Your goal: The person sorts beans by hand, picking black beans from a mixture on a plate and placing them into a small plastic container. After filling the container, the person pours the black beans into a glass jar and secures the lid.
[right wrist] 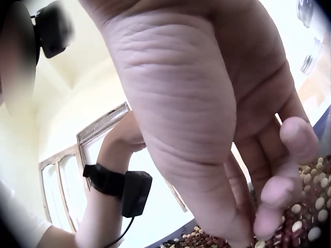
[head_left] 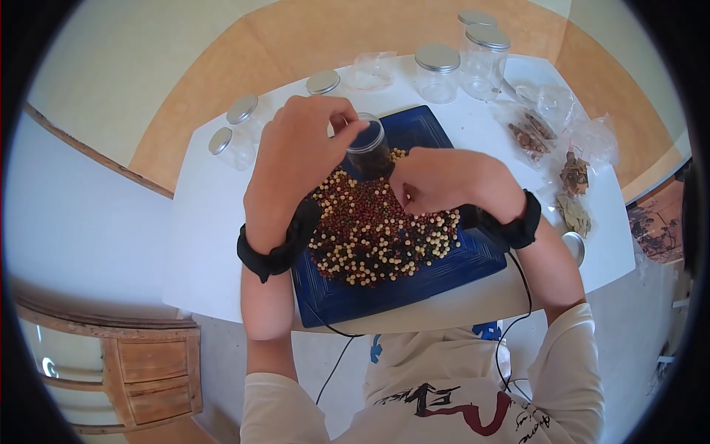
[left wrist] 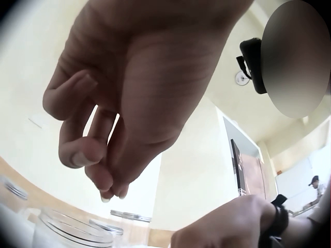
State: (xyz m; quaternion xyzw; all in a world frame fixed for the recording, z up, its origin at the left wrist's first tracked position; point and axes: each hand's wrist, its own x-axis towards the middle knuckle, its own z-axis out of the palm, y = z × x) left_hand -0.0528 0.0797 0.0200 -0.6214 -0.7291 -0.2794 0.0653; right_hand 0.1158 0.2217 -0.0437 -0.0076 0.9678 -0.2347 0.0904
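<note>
On a blue tray (head_left: 325, 307) lies a broad spread of mixed beans (head_left: 370, 248), cream, dark red, green and black. Behind the spread, an open clear jar (head_left: 367, 157) stands on the tray with dark contents low inside. My left hand (head_left: 296, 144) hovers over the jar's mouth, fingertips and thumb drawn together; in the left wrist view no object shows between them. Low over the beans, my right hand (head_left: 444, 181) points down beside the jar. In the right wrist view its thumb and bent fingers (right wrist: 279, 191) come close together at the beans; whether they pinch one I cannot tell.
Lidded jars (head_left: 438, 72) stand along the white table's (head_left: 200, 244) back, with smaller ones (head_left: 231, 148) at the left. Bags of dried pieces (head_left: 531, 137) and leaves (head_left: 574, 216) lie at the right. Cables (head_left: 521, 296) hang from both wrists over the front edge.
</note>
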